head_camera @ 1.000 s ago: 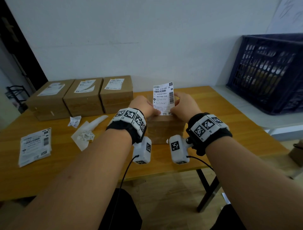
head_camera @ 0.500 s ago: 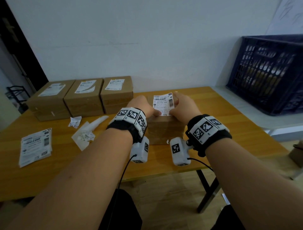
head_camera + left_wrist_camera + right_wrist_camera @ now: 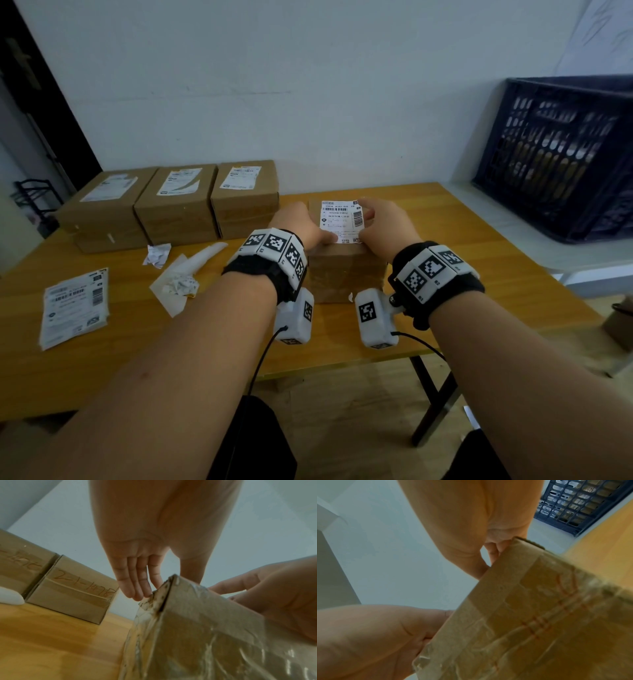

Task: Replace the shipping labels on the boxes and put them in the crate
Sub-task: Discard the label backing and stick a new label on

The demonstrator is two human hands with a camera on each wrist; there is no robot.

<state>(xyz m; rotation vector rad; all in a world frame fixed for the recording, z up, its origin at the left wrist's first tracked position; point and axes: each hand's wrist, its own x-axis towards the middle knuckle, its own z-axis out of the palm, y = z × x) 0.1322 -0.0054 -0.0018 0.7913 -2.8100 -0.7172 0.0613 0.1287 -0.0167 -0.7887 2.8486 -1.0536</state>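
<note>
Wooden table (image 3: 445, 246) carries my taped cardboard box (image 3: 342, 270) at its centre, a fresh shipping label (image 3: 340, 219) lying on top. My left hand (image 3: 301, 222) and right hand (image 3: 385, 222) press it flat with straightened fingers; the blue crate (image 3: 561, 154) sits well right.

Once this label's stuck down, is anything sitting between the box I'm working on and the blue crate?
Nothing visible. The box stands under the left hand and right hand pressing the label. Bare table runs rightward, then a white ledge carrying the crate. The box must be lifted over its wall.
</note>
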